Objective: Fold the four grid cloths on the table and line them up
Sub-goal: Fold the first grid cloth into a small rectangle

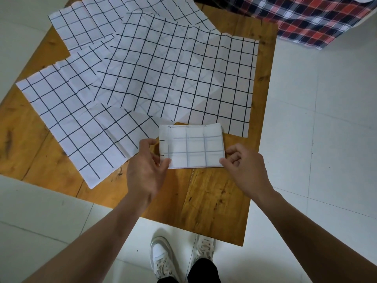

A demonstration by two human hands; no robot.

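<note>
A small folded grid cloth [192,147] lies on the wooden table [214,193] near its front edge, its faint grey lines facing up. My left hand [145,170] pinches its lower left corner between thumb and fingers. My right hand [243,167] pinches its lower right corner. Three unfolded white cloths with black grids lie spread and overlapping behind it: a large one [179,78] in the middle, one [77,119] at the left, and one [98,23] at the far left back.
A red, black and white plaid fabric [318,17] hangs at the back right, past the table's corner. White floor tiles [326,139] surround the low table. My two shoes [181,256] stand at the table's front edge.
</note>
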